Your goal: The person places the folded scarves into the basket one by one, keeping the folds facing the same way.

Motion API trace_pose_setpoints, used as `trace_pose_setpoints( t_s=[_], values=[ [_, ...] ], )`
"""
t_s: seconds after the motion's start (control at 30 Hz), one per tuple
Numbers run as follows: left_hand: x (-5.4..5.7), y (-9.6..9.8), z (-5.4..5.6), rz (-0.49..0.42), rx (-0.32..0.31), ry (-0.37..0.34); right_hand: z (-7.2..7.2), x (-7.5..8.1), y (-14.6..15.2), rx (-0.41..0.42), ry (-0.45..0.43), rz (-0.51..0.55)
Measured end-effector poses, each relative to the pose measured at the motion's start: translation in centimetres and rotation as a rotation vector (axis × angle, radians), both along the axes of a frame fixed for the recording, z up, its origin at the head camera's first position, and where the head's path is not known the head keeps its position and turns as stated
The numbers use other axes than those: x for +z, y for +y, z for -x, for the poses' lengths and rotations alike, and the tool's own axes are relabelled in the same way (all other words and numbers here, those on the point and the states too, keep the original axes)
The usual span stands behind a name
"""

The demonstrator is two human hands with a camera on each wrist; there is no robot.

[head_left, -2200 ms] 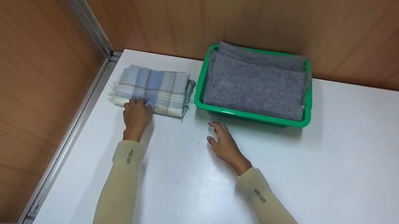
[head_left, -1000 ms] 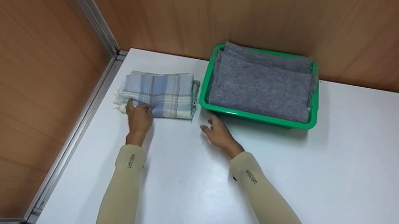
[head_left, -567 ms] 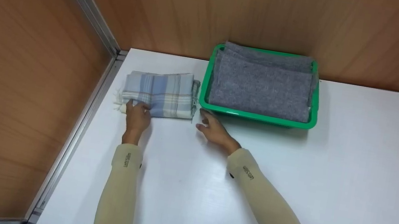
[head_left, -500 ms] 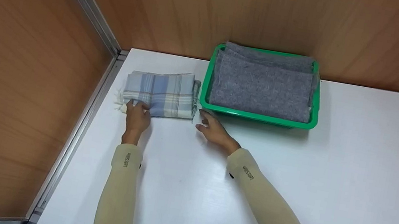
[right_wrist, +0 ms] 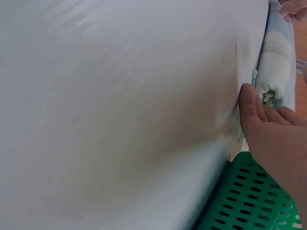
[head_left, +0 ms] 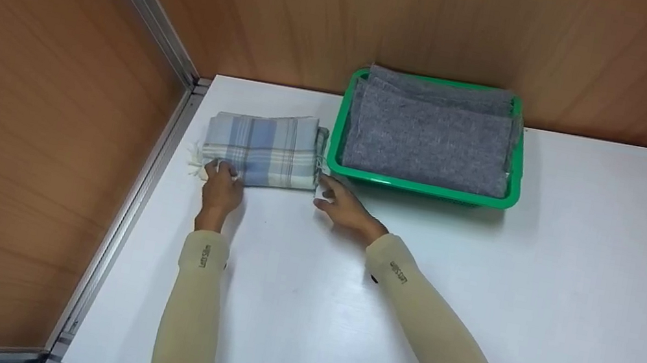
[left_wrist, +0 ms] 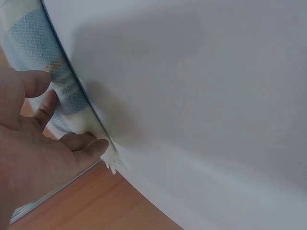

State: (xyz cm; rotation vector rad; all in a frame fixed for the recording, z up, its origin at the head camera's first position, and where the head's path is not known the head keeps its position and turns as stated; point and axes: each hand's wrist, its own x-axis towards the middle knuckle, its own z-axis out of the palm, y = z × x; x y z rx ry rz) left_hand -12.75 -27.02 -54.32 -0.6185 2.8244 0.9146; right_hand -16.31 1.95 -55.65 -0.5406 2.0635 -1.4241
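Observation:
A folded plaid scarf (head_left: 269,153) in pale blue and white, with fringe at its ends, lies on the table left of the basket. My left hand (head_left: 221,189) is at its near edge toward the left corner. In the left wrist view, its loosely bent fingers (left_wrist: 91,148) touch the rolled front fold, and the thumb (left_wrist: 36,82) lies against the cloth. My right hand (head_left: 349,207) reaches the scarf's near right corner, with its fingers (right_wrist: 249,105) extended beside the fringed end. A darker edge shows below the scarf's top layer on the right.
A green perforated basket (head_left: 421,188) filled with folded grey cloth (head_left: 429,140) stands against the back wood panel (head_left: 442,24), just right of the scarf. Another wood panel (head_left: 25,158) and a metal rail (head_left: 122,227) border the white table (head_left: 286,326) on the left.
My right hand has moved left from below the basket to the scarf's right end. The scarf's top layer has shifted to a slight slant, while my left hand has stayed at the front edge.

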Motion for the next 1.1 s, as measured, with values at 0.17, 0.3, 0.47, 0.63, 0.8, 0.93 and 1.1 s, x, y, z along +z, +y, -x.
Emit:
trace_pose_setpoints(
  t_s=[0.17, 0.3, 0.47, 0.63, 0.8, 0.93, 1.1],
  values=[
    [-0.1, 0.1, 0.0, 0.025, -0.009, 0.019, 0.0, -0.2, -0.2, 0.034, -0.032, 0.020],
    [-0.3, 0.2, 0.1, 0.023, 0.006, 0.018, 0.0, -0.3, -0.3, 0.046, -0.040, 0.023],
    [-0.6, 0.0, 0.2, 0.011, 0.060, 0.022, -0.3, -0.2, -0.4, 0.035, -0.033, 0.021],
    [-0.6, -0.2, 0.2, -0.028, 0.096, 0.038, -0.8, -0.2, -0.5, 0.021, -0.041, 0.053],
    [-0.4, -0.6, 0.0, -0.054, 0.111, 0.046, -1.4, -0.3, -0.8, 0.023, -0.026, 0.045],
    [-0.2, -0.6, -0.1, -0.024, 0.106, 0.034, -1.9, -0.2, -0.9, 0.032, -0.009, 0.030],
    [0.0, -0.4, 0.0, 0.007, 0.121, 0.065, -2.3, -0.1, -0.8, 0.006, -0.016, 0.012]
  ],
)
